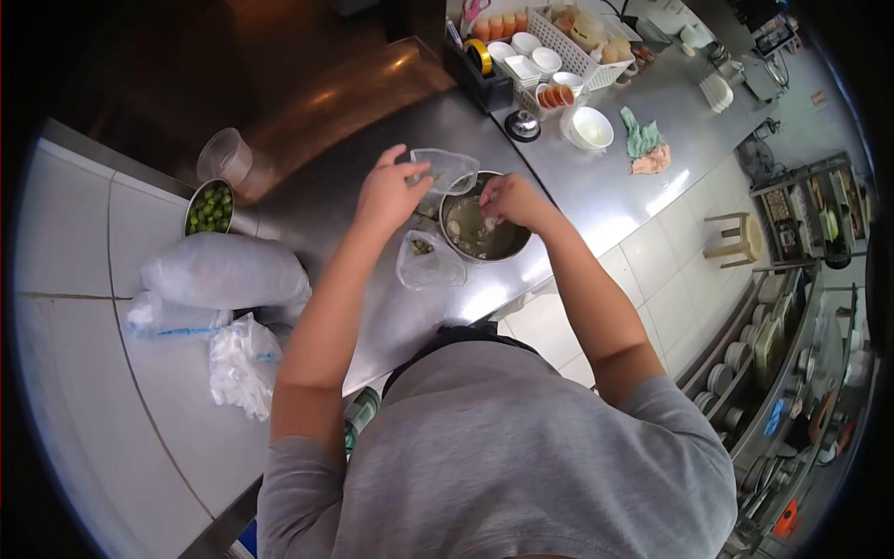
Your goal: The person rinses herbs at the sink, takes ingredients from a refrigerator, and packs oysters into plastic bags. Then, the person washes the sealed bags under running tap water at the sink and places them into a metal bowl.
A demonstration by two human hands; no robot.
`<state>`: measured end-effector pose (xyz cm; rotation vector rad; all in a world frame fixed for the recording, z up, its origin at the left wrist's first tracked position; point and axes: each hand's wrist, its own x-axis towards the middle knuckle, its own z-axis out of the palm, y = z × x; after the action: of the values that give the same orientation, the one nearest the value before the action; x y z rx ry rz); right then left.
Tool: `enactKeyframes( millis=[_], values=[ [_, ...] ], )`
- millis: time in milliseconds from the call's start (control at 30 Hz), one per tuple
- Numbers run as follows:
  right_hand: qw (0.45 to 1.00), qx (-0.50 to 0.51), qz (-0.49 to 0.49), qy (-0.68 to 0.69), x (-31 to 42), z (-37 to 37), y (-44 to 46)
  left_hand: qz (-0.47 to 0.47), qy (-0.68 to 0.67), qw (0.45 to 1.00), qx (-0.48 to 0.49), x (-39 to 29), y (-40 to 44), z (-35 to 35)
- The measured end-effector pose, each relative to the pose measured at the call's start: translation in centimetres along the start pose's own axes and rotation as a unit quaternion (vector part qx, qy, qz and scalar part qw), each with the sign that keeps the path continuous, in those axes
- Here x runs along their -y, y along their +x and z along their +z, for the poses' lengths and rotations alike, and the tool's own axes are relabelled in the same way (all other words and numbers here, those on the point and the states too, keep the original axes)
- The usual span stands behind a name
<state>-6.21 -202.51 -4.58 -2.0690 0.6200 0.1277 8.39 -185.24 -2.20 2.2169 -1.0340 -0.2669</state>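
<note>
A round metal pot with cloudy liquid and pale pieces in it stands on the steel counter. My right hand reaches over its rim, fingers pinched together low in the pot; a pale bit shows at the fingertips, too small to name. To the left of the pot, my left hand has its fingers spread, close beside a clear plastic container; whether they touch it is hard to tell. A second clear plastic container, with some small dark bits inside, sits at the pot's near left.
Left on the counter are a bowl of green limes, a clear tub and stuffed plastic bags. A call bell, white bowl, white basket and cloths lie farther back. Shelves stand right.
</note>
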Motion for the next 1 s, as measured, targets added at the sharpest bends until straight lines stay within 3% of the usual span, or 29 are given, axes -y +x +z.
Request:
enactKeyframes(
  millis=[67,167,233,333,433,533,633,833,933,1000],
  values=[
    [0.970,-0.060,-0.011,0.237,1.4,-1.2,-0.7,0.041,-0.013,0.999,-0.021,1.4,1.4,1.4],
    [0.980,-0.162,-0.043,0.107,6.7,-1.0,-0.6,0.085,-0.040,0.995,-0.025,2.0,2.4,1.9],
    [0.935,-0.250,-0.247,-0.047,5.5,1.6,2.8,0.066,-0.088,0.994,-0.006,1.7,2.3,1.9],
    [0.941,-0.189,-0.245,-0.135,5.8,2.9,4.9,0.014,-0.159,0.987,0.029,1.6,2.5,0.9],
    [0.956,-0.181,-0.230,-0.022,7.0,0.6,2.4,-0.022,-0.226,0.974,0.027,1.4,1.5,-0.1],
    [0.975,-0.057,-0.083,-0.196,5.4,-1.5,0.5,-0.045,-0.242,0.969,0.016,1.6,-0.4,-1.1],
    [0.925,0.100,-0.149,-0.336,0.8,2.2,0.5,-0.037,-0.251,0.967,0.010,2.6,-1.8,-0.7],
    [0.966,0.069,-0.146,-0.204,-2.5,7.1,0.3,-0.002,-0.249,0.967,-0.046,3.0,-3.3,-0.7],
    [0.934,0.127,-0.178,-0.282,-4.0,7.8,1.7,0.087,-0.245,0.964,-0.062,4.2,-5.4,-2.1],
    [0.937,0.129,-0.177,-0.273,-5.6,7.9,3.1,0.087,-0.253,0.964,-0.005,3.9,-7.9,-3.4]
  ],
)
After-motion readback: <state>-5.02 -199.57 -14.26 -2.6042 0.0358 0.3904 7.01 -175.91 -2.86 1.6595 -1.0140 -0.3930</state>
